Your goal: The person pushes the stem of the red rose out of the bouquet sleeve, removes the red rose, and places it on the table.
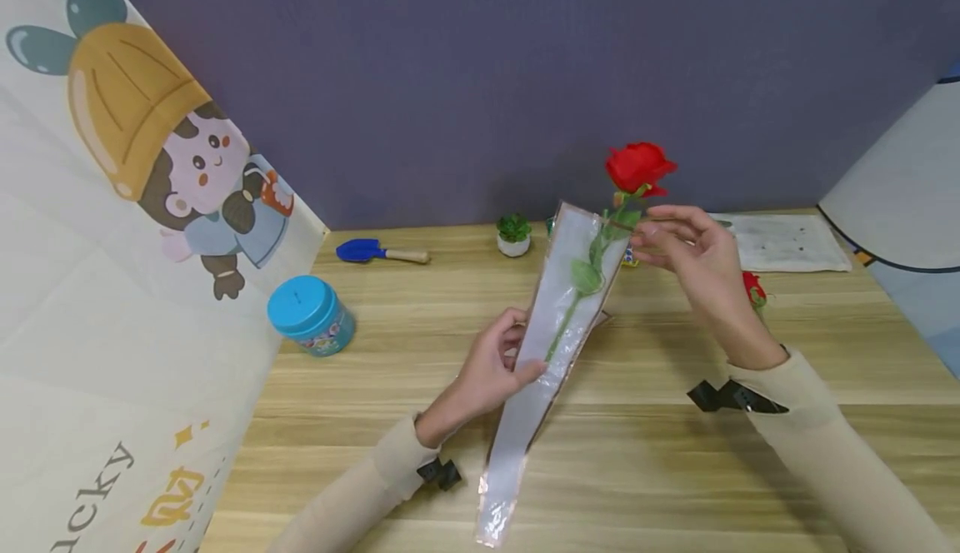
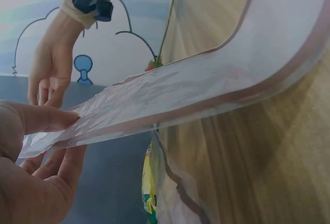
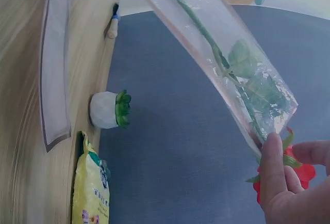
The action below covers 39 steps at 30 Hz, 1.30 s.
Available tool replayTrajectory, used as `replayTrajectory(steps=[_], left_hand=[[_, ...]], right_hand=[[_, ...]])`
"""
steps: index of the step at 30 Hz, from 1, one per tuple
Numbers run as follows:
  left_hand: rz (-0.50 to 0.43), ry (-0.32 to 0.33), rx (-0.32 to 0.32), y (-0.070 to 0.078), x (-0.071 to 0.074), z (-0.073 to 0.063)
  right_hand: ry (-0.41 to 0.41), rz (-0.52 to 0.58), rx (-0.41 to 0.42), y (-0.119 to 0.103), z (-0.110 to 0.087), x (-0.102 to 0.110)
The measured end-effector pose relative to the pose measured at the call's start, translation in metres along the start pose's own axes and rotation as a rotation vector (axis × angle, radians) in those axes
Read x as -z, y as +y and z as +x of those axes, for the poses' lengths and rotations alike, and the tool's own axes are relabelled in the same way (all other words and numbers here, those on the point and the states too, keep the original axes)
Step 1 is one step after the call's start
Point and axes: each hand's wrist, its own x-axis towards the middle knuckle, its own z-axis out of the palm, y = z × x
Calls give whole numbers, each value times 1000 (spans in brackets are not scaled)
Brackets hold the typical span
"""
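Observation:
A red artificial rose sits with its green stem inside a long tapered flower sleeve, clear and white with rose-gold edges. The bloom stands out above the sleeve's wide mouth. My left hand holds the sleeve around its middle, thumb on the front, fingers behind. At the mouth's right corner, just below the bloom, my right hand pinches the sleeve's rim; in the right wrist view its fingertips overlap the rim close to the stem. Another sleeve lies on the table underneath.
Behind stand a small potted succulent, a blue toy trowel and a yellow packet. A blue lidded tub is at the left. At the right lie another red rose and a white flat packet.

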Motion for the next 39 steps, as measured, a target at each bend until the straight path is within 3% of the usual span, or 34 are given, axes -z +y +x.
replayTrajectory(steps=[6, 14, 29, 39], left_hand=[[54, -17, -8, 2, -3, -2], [154, -15, -22, -1, -6, -5], [272, -18, -27, -3, -7, -6], [312, -19, -26, -4, -5, -8]], right_hand=[[5, 41, -31, 0, 3, 3], [-34, 209, -98, 4, 1, 7], [-12, 170, -62, 8, 0, 13], [22, 158, -115, 5, 4, 10]])
